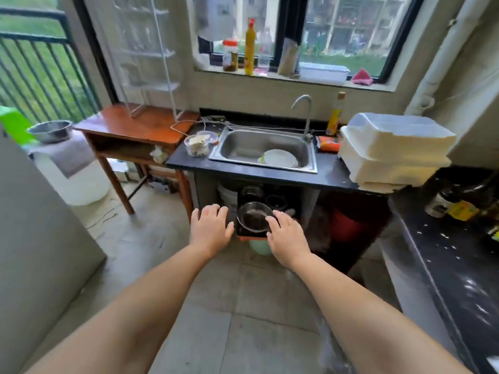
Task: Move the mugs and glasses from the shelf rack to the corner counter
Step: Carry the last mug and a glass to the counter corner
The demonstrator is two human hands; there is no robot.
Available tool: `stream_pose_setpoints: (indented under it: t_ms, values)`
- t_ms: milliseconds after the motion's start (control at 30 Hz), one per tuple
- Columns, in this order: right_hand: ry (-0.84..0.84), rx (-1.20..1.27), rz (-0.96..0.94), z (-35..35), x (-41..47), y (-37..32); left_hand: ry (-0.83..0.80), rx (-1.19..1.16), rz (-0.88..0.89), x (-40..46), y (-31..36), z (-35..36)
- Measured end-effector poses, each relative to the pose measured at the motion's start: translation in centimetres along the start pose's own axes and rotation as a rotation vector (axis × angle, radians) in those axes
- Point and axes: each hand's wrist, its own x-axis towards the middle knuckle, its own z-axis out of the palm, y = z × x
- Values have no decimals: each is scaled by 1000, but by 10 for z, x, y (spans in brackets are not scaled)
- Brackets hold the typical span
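Both arms reach forward and down to the dark shelf rack (244, 233) under the sink (263, 151). A clear glass (253, 217) stands at the front of the rack, mouth up, so its long way runs up and down. It sits between the two hands.

The right hand (286, 234) is the nearer one. Its fingertips (271, 218) touch the right side of the glass rim, or are just beside it; the picture is too soft to say which. The fingers are spread and only a little bent. They are not wrapped round the glass, so the hand holds nothing yet. The glass lies just to the left of this hand and a bit farther away.

The left hand (212, 225) is flat and loose, with nothing in it. It rests at the left front edge of the rack, just beside the glass but not touching it.

More round glasses or mugs (275, 202) sit in the dark behind the front glass. I cannot count them. The black bench (332, 174) edge hangs right over the rack, so I think a lifted glass should come out toward the person first, then go up.

On the far right is another dark bench (442, 268) with jars (442, 203) on it. That may be the corner spot, well apart from the rack. A stack of white boxes (394, 149) stands between.
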Motion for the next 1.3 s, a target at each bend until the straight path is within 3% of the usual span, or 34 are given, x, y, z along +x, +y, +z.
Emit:
stream_pose_setpoints:
  t_ms: [300,800,933,1300]
  values:
    - [-109,19,-269,27,159,-112,66,33,-296,67,-127,-28]
    - [-186,-12,-459,43,402,-242,129,1,-494,216,-301,-59]
    - [-147,9,-452,54,466,-290,155,11,-492,266,-367,-72]
    - [-40,58,-261,53,634,-394,167,40,-276,435,-519,-128]
